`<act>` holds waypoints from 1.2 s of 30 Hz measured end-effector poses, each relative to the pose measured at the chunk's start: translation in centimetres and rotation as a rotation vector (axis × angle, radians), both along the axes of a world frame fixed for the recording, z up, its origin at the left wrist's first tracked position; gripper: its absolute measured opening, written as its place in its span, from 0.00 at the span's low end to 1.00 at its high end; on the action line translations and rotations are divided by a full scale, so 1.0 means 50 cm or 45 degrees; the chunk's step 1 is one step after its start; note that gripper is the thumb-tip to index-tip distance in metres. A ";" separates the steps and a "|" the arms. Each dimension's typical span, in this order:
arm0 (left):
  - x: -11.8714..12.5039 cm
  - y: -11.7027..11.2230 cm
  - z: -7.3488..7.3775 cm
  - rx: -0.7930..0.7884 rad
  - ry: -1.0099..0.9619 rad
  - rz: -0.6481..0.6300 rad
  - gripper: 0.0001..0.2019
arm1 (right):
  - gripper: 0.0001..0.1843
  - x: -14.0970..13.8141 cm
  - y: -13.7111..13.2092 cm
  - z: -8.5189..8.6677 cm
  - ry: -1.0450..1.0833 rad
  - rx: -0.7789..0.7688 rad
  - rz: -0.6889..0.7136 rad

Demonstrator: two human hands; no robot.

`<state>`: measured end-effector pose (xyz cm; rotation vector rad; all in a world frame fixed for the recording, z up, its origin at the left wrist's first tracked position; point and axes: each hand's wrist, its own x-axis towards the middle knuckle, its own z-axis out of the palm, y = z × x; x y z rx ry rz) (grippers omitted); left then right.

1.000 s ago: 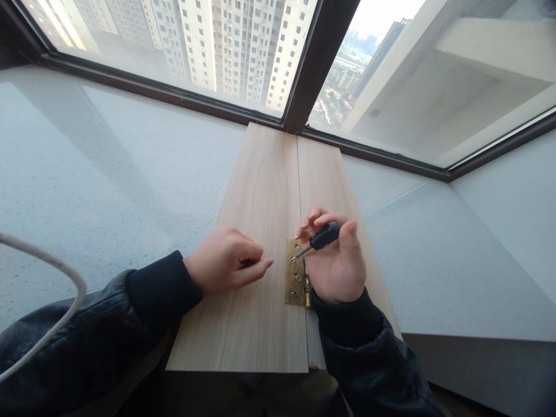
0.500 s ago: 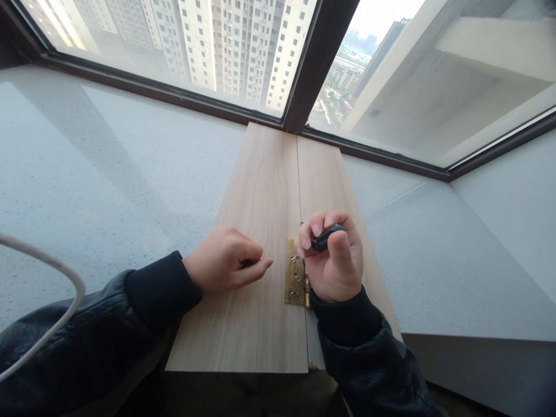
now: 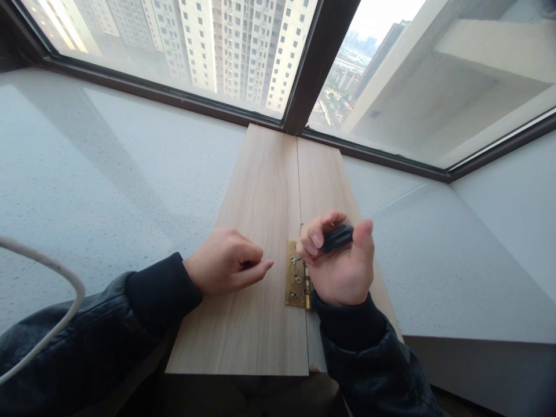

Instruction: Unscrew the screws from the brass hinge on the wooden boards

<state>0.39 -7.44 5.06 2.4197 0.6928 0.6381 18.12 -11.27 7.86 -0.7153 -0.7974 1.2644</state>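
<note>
Two light wooden boards (image 3: 260,197) lie side by side on a speckled white sill, joined near me by a brass hinge (image 3: 294,282). My right hand (image 3: 341,269) is closed round a short black-handled screwdriver (image 3: 337,237), whose tip meets a screw at the hinge's upper left hole. My left hand (image 3: 226,260) rests curled on the left board just left of the hinge, fingers pinched together on something small and dark that I cannot make out. Both arms wear black sleeves.
The white stone sill (image 3: 108,174) spreads to both sides of the boards. A dark window frame (image 3: 304,75) with glass runs along the far edge. A white cable (image 3: 65,278) loops at the left. The sill's front edge drops off at the lower right.
My right hand has turned the screwdriver: the handle rolled in my fingers and the thumb swung up to the right. My left hand has stayed still.
</note>
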 end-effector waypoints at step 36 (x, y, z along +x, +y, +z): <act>0.001 -0.002 0.004 -0.005 -0.006 -0.001 0.21 | 0.16 0.003 0.002 -0.004 -0.132 0.152 -0.017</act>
